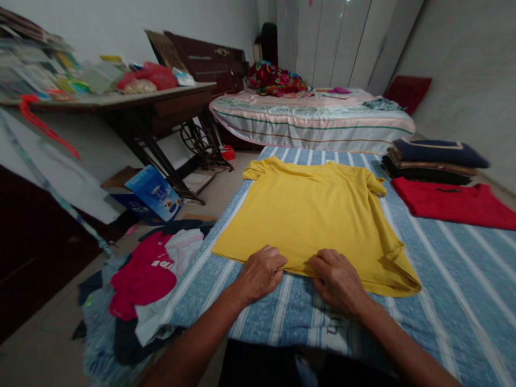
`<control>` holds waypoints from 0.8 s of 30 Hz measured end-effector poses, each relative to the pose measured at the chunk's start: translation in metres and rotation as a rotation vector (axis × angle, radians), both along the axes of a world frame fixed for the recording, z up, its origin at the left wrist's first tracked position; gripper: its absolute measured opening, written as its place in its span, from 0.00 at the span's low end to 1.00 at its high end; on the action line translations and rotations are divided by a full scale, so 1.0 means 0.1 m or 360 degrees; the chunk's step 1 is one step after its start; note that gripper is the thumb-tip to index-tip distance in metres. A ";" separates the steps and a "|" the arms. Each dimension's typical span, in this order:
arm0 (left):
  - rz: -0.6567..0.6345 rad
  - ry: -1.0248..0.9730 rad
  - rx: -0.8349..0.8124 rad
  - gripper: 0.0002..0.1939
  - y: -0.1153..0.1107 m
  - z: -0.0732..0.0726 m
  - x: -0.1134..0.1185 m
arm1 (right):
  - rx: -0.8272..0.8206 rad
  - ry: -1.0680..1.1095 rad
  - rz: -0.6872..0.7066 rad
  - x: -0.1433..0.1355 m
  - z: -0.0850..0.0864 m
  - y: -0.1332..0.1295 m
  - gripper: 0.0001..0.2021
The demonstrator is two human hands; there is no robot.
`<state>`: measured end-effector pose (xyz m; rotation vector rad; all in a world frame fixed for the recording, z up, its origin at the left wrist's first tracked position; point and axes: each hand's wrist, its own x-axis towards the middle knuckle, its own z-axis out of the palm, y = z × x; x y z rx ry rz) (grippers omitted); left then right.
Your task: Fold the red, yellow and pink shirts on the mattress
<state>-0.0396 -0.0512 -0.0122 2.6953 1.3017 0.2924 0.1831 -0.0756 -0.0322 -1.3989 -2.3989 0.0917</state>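
yellow tee (310, 215) flat on blue cover (447, 269), both hands at hem

the tee lay spread out w/ its hem twd the person & its neck and sleeves at the far end, on the white-striped cover. l hand (262, 271) had fingers curled at the hem, a narrow pinch on the cloth nr the middle; r hand (338, 277) gripped the same edge further r, also a close pinch, w/ a small gap btwn the two. the tee's r side was creased & its near r corner rumpled.

to the r, on the same cover, lay a red garment (455, 203); just behind it sat a stack of folded clothes (437, 160), navy on top. off to the l, lower down, was a messy clothes heap (149, 279), incl. a magenta pc w/ white letters. past that stood a blue box (157, 192), nr the legs of a tbl (193, 92). up on the tbl: a red bag (159, 75) & misc. clutter. in the bg, a 2nd bed (310, 121) w/ a red floral blanket (274, 78), then a tall light cupboard (328, 43).
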 end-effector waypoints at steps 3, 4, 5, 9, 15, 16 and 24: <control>-0.0057 0.0043 0.0005 0.07 -0.01 0.01 0.00 | 0.0023 0.0033 0.0076 -0.01 -0.02 0.00 0.08; -0.0076 0.0049 0.0000 0.07 -0.01 0.01 0.00 | 0.0055 0.0034 0.0092 -0.01 -0.03 -0.01 0.07; -0.0092 0.0054 -0.0004 0.07 -0.01 0.02 0.00 | 0.0098 0.0031 0.0106 -0.02 -0.04 -0.02 0.06; -0.0135 0.0065 -0.0003 0.07 -0.03 0.02 -0.02 | 0.0274 0.0039 0.0144 -0.03 -0.10 -0.11 0.08; -0.0230 0.0104 0.0044 0.09 -0.03 0.01 -0.04 | 0.0341 0.0004 0.0176 -0.01 -0.14 -0.19 0.08; -0.0242 0.0108 0.0053 0.09 -0.03 0.02 -0.04 | 0.0342 -0.0004 0.0173 -0.01 -0.14 -0.19 0.08; -0.0361 0.0065 0.0208 0.11 0.03 -0.01 -0.10 | 0.0316 -0.0056 0.0159 -0.04 -0.09 -0.17 0.04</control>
